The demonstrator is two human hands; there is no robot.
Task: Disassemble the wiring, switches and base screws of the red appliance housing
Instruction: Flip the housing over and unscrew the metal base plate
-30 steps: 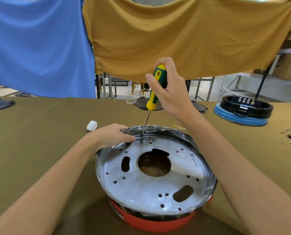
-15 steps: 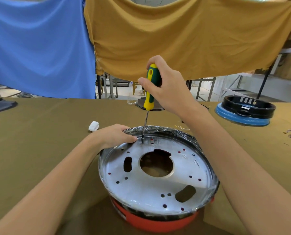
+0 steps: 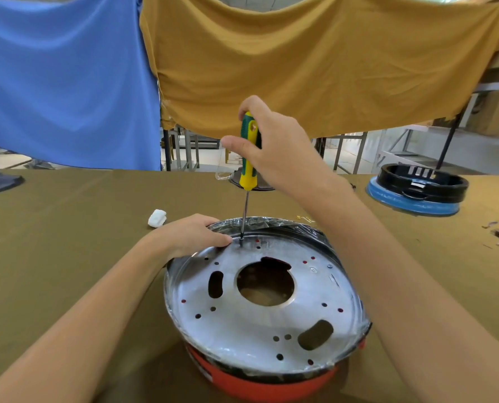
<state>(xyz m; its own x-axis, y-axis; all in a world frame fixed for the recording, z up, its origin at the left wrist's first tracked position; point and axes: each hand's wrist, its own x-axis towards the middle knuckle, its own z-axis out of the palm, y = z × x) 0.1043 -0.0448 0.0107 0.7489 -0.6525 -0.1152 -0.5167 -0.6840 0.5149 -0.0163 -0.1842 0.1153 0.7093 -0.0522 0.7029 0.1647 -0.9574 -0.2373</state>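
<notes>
Scene: A person works a green-and-yellow-handled screwdriver (image 3: 248,152) into the silver perforated metal base plate (image 3: 259,309) of a round red appliance housing (image 3: 259,383), which sits at 6 o'clock on an olive cloth-covered workbench (image 3: 68,234).
Right hand: The right hand (image 3: 274,146) wraps the handle, fingers and thumb clamped round it, shaft close to upright.
Tip: The blade meets the plate at its 12 o'clock edge, just inside the dark plastic-wrapped rim (image 3: 271,223); the screw head itself is too small to make out.
Left hand: The left hand (image 3: 193,235) rests on the rim at about 10 o'clock, fingers loosely curled over the edge and lying just beside the tip, bracing the housing.
Step in hand: By appearances, a base screw at the far edge is being driven out; wiring and switches are not in view from this side.
Progress: Many holes in the plate show empty, while a small fastener appears to remain near 2 o'clock, so the base work looks partly done.
Next move: Likely calls for steady downward pressure while turning, then lifting the freed screw clear before moving to the next.
Risk: The blade could slip towards the nearby fingertips.
Surroundings: A small white plastic part (image 3: 157,218) lies at 10 o'clock of the housing; a blue-and-black round housing (image 3: 416,193) stands well apart at 2 o'clock.
</notes>
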